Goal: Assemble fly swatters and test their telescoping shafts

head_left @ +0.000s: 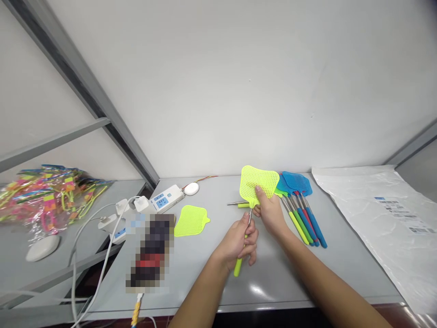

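Observation:
A yellow-green fly swatter is held up between both hands over the grey table. My left hand is closed around its thin metal rod, and the green grip sticks out below the fingers. With the thumb on the mesh near its neck, my right hand pinches the swatter's head. A loose yellow-green swatter head lies flat to the left. Behind the hands rests a separate metal rod with a green grip, partly hidden. To the right, several fly swatters lie side by side with blue, green and red grips.
A white plastic mailing bag covers the table's right side. On the left are a power strip, a white round device, cables and a pixelated item. Bagged colourful goods lie on the adjoining surface, beyond a metal frame post.

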A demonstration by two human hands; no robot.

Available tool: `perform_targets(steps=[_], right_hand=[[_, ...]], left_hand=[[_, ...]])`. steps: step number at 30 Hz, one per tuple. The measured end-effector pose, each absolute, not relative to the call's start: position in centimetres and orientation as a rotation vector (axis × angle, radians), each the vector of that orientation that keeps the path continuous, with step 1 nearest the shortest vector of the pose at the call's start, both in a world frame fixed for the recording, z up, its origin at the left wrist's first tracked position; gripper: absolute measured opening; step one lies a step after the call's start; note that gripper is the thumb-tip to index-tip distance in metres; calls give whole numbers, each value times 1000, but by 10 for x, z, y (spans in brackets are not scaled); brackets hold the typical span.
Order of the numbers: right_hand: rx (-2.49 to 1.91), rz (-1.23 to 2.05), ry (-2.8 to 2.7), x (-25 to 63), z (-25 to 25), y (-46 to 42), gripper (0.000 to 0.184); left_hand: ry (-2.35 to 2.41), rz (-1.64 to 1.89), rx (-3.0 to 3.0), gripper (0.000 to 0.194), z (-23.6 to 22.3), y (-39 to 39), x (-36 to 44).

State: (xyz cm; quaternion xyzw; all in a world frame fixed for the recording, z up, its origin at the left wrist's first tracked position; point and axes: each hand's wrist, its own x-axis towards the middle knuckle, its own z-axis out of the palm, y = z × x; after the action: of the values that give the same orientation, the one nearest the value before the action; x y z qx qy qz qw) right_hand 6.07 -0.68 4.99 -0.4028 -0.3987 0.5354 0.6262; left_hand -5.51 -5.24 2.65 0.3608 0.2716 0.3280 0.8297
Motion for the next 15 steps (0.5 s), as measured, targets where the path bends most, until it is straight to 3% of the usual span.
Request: perform_targets(steps=[15], right_hand=[[-951, 1261, -1032, 65, 52, -8, 34]], left_hand=[[525, 735, 720, 50, 25, -49, -55]])
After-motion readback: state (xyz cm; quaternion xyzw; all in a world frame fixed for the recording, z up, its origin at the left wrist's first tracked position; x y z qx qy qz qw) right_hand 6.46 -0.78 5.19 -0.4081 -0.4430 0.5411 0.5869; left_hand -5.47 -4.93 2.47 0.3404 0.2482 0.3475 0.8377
